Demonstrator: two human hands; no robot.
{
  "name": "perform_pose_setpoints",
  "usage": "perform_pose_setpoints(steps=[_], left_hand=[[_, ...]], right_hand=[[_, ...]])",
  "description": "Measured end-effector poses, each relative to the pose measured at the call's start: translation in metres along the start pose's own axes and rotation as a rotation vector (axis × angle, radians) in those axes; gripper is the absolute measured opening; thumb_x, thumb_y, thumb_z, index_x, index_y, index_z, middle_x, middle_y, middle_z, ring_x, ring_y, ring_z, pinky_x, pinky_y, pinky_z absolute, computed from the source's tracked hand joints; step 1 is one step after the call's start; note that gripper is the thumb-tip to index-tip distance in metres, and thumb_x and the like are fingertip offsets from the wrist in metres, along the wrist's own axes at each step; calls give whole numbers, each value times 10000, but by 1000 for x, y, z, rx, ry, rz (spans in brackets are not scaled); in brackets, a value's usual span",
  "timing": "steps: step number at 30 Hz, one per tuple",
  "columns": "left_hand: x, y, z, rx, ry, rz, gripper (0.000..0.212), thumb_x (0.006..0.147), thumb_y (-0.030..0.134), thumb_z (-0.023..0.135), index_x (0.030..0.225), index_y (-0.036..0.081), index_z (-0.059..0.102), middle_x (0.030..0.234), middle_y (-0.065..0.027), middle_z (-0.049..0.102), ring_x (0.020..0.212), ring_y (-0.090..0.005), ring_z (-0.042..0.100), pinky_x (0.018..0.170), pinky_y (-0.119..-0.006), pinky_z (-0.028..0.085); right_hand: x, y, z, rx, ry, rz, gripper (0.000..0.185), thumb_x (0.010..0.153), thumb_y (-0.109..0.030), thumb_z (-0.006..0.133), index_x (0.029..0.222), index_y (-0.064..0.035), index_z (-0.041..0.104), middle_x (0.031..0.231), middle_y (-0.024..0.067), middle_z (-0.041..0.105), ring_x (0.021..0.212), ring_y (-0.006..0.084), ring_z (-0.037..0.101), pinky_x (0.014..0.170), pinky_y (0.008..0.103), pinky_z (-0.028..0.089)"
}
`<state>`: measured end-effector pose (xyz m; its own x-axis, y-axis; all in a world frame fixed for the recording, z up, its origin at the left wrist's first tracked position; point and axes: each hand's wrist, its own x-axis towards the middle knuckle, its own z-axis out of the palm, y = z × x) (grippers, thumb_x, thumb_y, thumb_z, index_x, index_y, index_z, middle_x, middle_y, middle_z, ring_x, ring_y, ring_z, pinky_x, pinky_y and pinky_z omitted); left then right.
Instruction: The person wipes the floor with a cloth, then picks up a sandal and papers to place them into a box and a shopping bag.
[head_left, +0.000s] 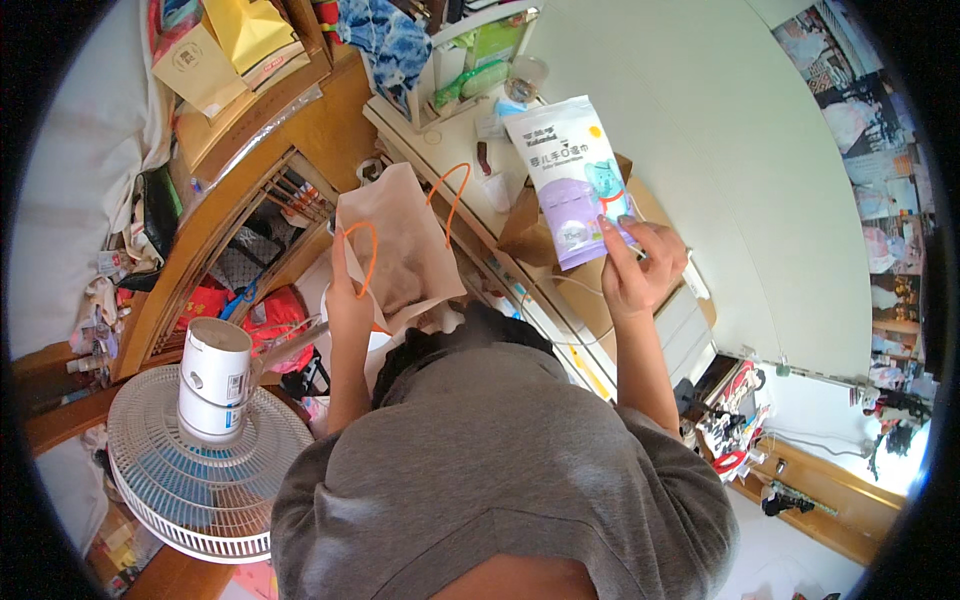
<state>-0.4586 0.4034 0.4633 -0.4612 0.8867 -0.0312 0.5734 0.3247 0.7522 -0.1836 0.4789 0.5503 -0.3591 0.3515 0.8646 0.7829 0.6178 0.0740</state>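
My right hand (643, 264) pinches the lower corner of a white and purple pack of baby wipes (574, 180), printed with a cartoon elephant, and holds it up above the desk. At the left, my left hand (350, 294) grips the edge of a brown paper bag (401, 225) beside one of its orange cord handles (375, 259). The bag's mouth gapes open; what lies deep inside cannot be made out. The pack is to the right of the bag, apart from it.
An open cardboard box (529, 229) stands on the white desk (465, 169) behind the pack. A white electric fan (210, 465) is at the lower left. Wooden furniture with a barred panel (289, 187) borders the left side. A white cable (559, 279) loops near the box.
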Motion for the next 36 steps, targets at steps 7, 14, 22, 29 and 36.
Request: perform_pose_setpoints(steps=[7, 14, 22, 29, 36], left_hand=[[-8, 3, 8, -50, 62, 19, 738, 596, -117, 369, 1246, 188, 197, 602, -171, 496, 504, -253, 493, 486, -315, 393], [-28, 2, 7, -58, 121, -79, 719, 610, -112, 370, 1246, 180, 202, 563, -152, 470, 481, -233, 466, 486, -307, 385], [-43, 6, -3, -64, 215, -186, 673, 646, -100, 382, 1243, 160, 212, 518, -137, 423, 454, -209, 428, 470, -301, 369], [-42, 3, 4, -33, 222, -112, 660, 663, -72, 415, 1244, 162, 205, 494, -102, 422, 435, -185, 424, 453, -290, 368], [-45, 23, -1, 21, 172, -233, 682, 636, -81, 426, 1243, 141, 208, 455, -66, 390, 407, -147, 414, 414, -266, 344]], right_hand=[[22, 30, 45, 99, -35, -122, 298, 539, -29, 583, 813, -141, 615, 791, 9, 502, 702, 160, 426, 630, 279, 342], [66, 65, 127, 393, -55, -164, 336, 582, 65, 532, 874, -93, 586, 884, 73, 519, 720, 222, 524, 583, 297, 435], [52, 60, 160, 410, -466, 60, 189, 680, -24, 508, 841, -93, 577, 879, 39, 521, 670, 211, 542, 569, 292, 447], [34, 62, 154, 91, -696, 64, 190, 714, -133, 519, 894, -79, 552, 900, 53, 528, 615, 216, 547, 538, 291, 439], [34, -42, 71, 1057, -1028, 198, 170, 721, -101, 508, 867, -18, 529, 793, 116, 539, 637, 240, 540, 545, 274, 435]])
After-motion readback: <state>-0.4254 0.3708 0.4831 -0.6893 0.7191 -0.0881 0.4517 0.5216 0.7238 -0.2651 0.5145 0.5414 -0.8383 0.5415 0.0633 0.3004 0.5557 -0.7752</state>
